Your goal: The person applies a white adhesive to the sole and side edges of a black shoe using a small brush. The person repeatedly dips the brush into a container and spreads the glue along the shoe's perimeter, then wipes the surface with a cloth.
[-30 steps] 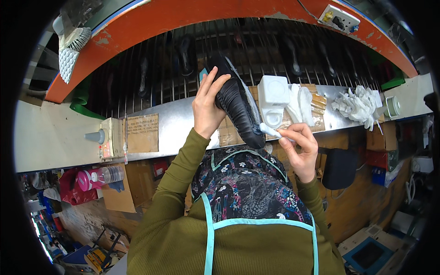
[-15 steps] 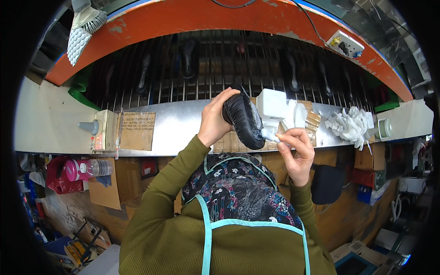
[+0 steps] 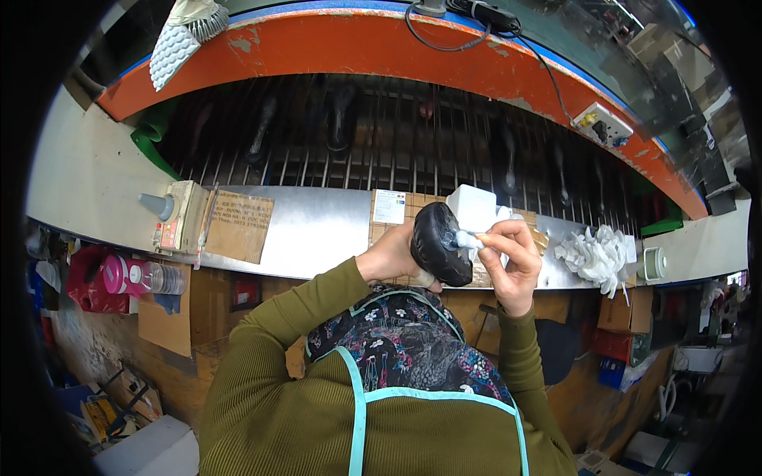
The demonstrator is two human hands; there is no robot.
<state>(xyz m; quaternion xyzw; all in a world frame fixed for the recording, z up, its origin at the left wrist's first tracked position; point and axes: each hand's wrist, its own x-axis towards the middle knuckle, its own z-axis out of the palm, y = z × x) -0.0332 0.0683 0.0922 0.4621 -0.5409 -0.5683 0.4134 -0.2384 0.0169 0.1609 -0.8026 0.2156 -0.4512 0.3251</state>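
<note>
My left hand [image 3: 393, 255] is closed round the side of a black shoe-shaped piece [image 3: 435, 250], holding it up over the front edge of the bench. Its rounded end is tilted toward me, and part of that hand is hidden behind it. My right hand [image 3: 514, 266] pinches a small whitish-blue wad [image 3: 467, 239] between thumb and fingers. The wad touches the shoe piece's right side, where a pale wet-looking smear shows. Just beyond them stands a white square container [image 3: 473, 206] on cardboard.
Crumpled white cloths [image 3: 597, 259] lie on the metal bench [image 3: 309, 238] at the right. A cardboard sheet [image 3: 238, 228] and a small control box [image 3: 176, 216] are at the left. Beyond the bench, dark shoe pieces lie on a rack of metal rods [image 3: 381, 143] under an orange-edged housing [image 3: 317, 41].
My left hand has turned the shoe piece so its rounded end faces me more, and has shifted lower on it. My right hand keeps the wad against its side. The view has shifted slightly.
</note>
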